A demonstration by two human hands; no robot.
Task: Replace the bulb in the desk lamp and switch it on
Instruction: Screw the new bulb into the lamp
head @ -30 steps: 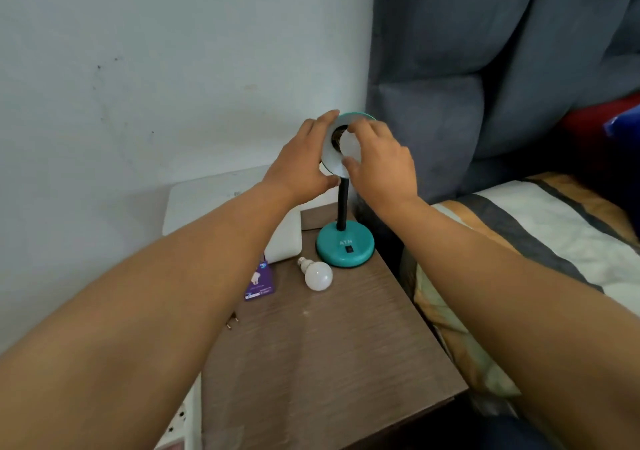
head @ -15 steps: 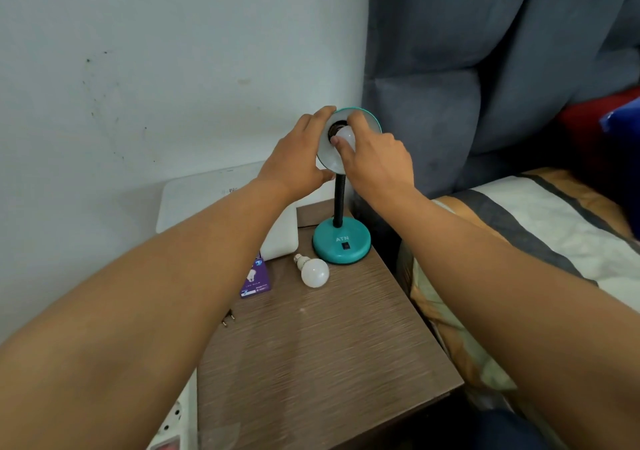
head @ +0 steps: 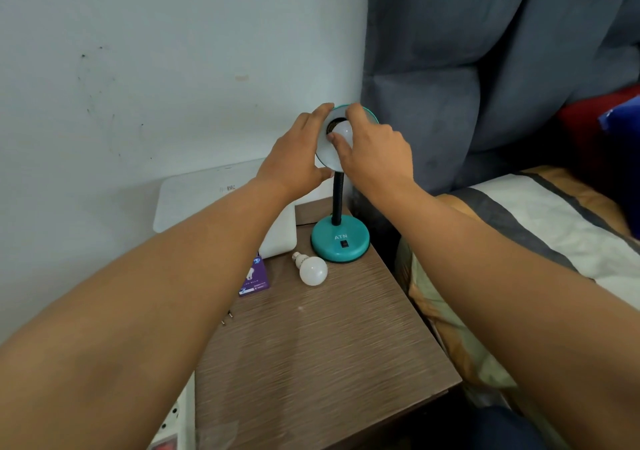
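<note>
A teal desk lamp stands at the back of a brown wooden nightstand (head: 322,345), its round base (head: 340,240) carrying a black switch. Its shade (head: 325,153) faces me on a black flexible neck (head: 337,197). My left hand (head: 298,155) grips the shade's left rim. My right hand (head: 372,153) has its fingers closed around a white bulb (head: 342,130) sitting at the socket inside the shade. A second white bulb (head: 311,269) lies loose on the nightstand in front of the base.
A purple bulb box (head: 254,278) lies left of the loose bulb, beside a white flat device (head: 214,200) against the wall. A power strip (head: 173,425) sits at the lower left. A bed (head: 540,228) and grey headboard (head: 485,69) are to the right.
My right hand's fingers have shifted around the bulb in the shade. The left hand keeps its hold on the shade's rim. The view has shifted slightly.
</note>
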